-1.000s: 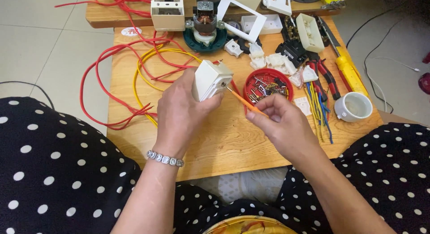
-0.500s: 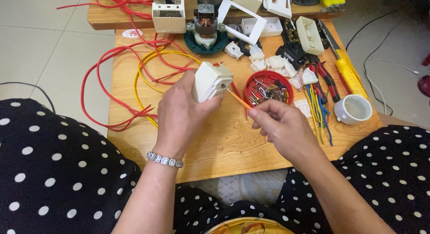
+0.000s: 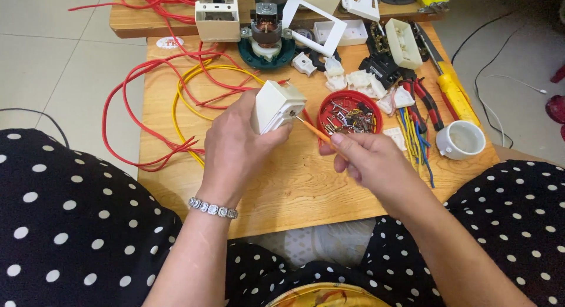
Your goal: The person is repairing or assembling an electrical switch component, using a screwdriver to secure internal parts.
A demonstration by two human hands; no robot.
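Little has moved since earlier frames: right hand (image 3: 368, 160) sits a touch lower, screwdriver (image 3: 315, 130) tip still at the socket (image 3: 276, 105). Left hand (image 3: 238, 148) grips the white socket above the table (image 3: 294, 189), fingers wrapped behind it, out of sight. Right hand pinches the orange screwdriver; handle mostly hidden in the fingers. Red dish (image 3: 348, 111) of small screws sits just behind; contents hard to make out.
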